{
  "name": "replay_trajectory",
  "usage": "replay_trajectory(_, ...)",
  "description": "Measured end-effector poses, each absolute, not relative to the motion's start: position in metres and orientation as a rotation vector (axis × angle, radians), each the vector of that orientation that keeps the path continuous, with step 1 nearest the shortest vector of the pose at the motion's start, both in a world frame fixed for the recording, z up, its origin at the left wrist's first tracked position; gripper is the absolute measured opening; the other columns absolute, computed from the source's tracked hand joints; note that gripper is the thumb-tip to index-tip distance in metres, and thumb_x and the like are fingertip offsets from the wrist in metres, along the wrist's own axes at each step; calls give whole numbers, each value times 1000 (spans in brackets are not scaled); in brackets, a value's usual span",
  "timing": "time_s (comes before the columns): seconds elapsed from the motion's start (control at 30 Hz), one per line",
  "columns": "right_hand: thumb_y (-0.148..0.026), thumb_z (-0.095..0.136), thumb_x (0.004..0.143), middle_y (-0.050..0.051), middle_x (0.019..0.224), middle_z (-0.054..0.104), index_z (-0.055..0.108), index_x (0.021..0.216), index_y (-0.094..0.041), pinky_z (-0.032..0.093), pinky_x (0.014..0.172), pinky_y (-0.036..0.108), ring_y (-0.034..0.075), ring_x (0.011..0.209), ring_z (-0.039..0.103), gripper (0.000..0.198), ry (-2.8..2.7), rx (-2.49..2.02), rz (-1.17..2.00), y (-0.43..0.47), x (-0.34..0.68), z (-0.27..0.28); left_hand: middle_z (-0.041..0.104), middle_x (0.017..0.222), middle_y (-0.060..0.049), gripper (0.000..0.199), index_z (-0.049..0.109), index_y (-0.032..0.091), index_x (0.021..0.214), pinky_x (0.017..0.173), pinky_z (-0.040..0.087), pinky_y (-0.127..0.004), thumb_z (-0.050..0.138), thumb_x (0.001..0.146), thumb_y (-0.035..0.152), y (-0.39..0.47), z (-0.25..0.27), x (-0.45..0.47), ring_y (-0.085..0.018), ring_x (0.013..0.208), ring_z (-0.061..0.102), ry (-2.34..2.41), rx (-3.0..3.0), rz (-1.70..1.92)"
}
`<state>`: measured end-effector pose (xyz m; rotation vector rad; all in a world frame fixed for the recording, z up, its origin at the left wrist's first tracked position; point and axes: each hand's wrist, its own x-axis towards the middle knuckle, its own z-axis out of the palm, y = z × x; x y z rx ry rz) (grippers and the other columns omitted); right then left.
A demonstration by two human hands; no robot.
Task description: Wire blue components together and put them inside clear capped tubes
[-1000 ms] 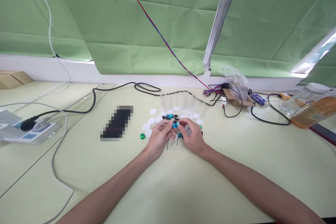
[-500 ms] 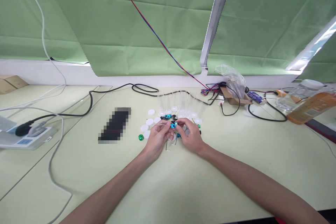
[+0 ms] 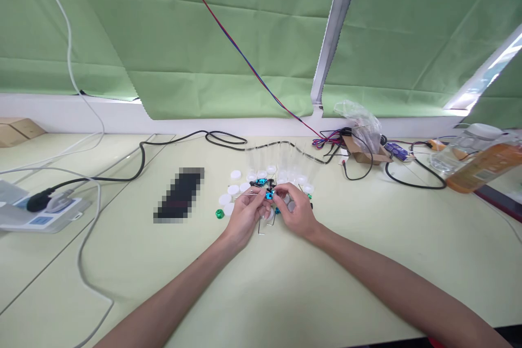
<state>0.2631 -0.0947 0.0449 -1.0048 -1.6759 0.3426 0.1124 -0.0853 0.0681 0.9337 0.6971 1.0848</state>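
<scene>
a person's left hand [image 3: 243, 218] and right hand [image 3: 300, 213] meet over the bench [image 3: 269, 293], the grip of each pinching one small blue metal part [image 3: 269, 194] at the fingertips, barely changed in the past second, suggesting the work there stands at the same stage. close around lie two l-shaped hex keys [image 3: 259, 227], two more blue pieces [image 3: 261, 181], two green pieces [image 3: 219, 213] and, at left, five white caps [image 3: 225, 199]; overlapping clear tubes [image 3: 284, 159] defy counting.
</scene>
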Motion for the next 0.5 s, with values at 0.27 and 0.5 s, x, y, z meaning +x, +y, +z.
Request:
replay_trajectory(0.27, -26, 50, 94, 4, 89, 67, 60, 99, -21, 50, 75, 30, 17, 81, 63, 12, -1649, -1031, 416, -91, 264, 40, 56, 57, 2, 22, 57, 15, 79, 53, 41, -22, 68, 82, 34, -83, 65, 112, -10, 50, 51, 679, 944, 1081)
replay_trajectory(0.5, -25, 54, 90, 5, 88, 63, 58, 97, -20, 49, 73, 31, 17, 77, 58, 9, -1695, -999, 319, -95, 264, 47, 54, 55, 2, 21, 57, 16, 79, 54, 42, -23, 68, 83, 33, -84, 66, 112, -10, 49, 51, 678, 951, 1079)
